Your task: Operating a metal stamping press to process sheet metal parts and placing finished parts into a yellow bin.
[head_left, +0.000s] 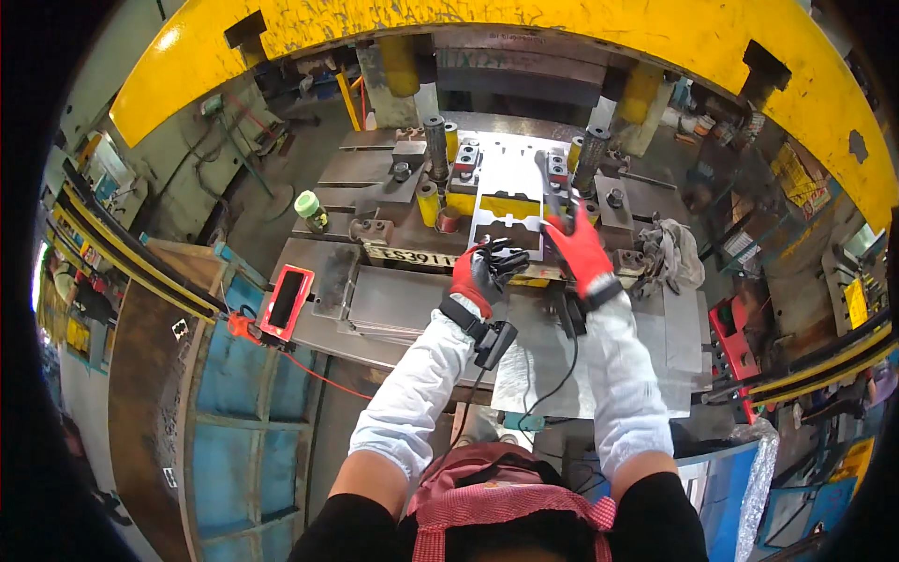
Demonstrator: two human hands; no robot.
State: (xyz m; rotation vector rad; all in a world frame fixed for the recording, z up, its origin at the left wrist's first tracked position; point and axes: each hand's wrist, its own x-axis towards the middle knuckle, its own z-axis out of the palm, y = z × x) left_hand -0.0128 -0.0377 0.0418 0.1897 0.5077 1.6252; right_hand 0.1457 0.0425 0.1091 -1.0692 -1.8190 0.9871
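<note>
A bright flat metal sheet [510,169] with cut-out openings lies on the press die between the guide posts. My left hand [485,272], in a red and black glove, is at the sheet's near left corner. Its dark fingers are apart, and nothing shows in them. My right hand [578,245], in a matching glove, is beside the sheet's right edge with its fingers stretched toward the die. Whether those fingertips touch the sheet I cannot tell. Both forearms wear white sleeves, with black straps at the wrists.
A yellow press beam [487,13] arches overhead. Dark guide posts [435,148] flank the die. Stacked metal sheets [398,298] lie near my left forearm. A grey rag [672,253] hangs at the right; a red-framed box [287,302] and green-capped bottle [307,204] sit left. Cables trail from my wrists.
</note>
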